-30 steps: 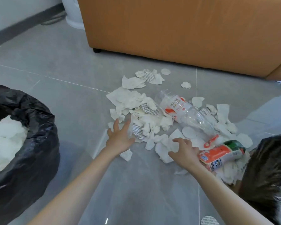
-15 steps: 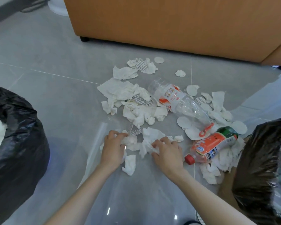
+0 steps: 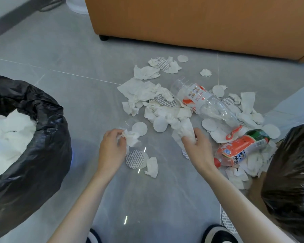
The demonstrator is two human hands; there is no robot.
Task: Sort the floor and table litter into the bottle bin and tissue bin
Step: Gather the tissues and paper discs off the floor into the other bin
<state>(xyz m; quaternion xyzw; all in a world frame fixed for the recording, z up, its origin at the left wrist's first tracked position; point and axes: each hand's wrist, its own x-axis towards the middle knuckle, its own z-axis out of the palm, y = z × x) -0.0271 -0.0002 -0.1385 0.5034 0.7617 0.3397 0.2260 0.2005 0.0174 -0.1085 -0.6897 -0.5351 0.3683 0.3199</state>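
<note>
left hand: is being held low over the floor, fingers curled, a crumpled wad of tissue being pinched between thumb and fingertips
right hand: is being held at the near edge of the pile, fingers being closed round a tissue clump, one loose end hanging beside the fingers
pile: is lying spread over the grey floor in front of the sofa, between the two bins, torn white tissue being mixed with round discs
clear bottle: is lying on its side across the pile, neck being pointed toward the bottle bin, an orange ring lying just beside the neck
orange bottle: is lying on its side on tissue scraps, red cap toward the right wrist, base just beside the bottle bin
tissue bin: is standing at the left, being lined with a black bag and heaped with white tissue, well apart from the pile
bottle bin: is standing at the right edge, black-lined, its contents mostly being hidden
printed disc: is lying flat just beside the left hand, a loose scrap touching its right edge
white disc: is lying just beyond the wad, partly being covered by it
sofa: is standing behind the litter, orange-brown, one dark foot being shown
shoes: dark toes are being cut off by the bottom edge
</note>
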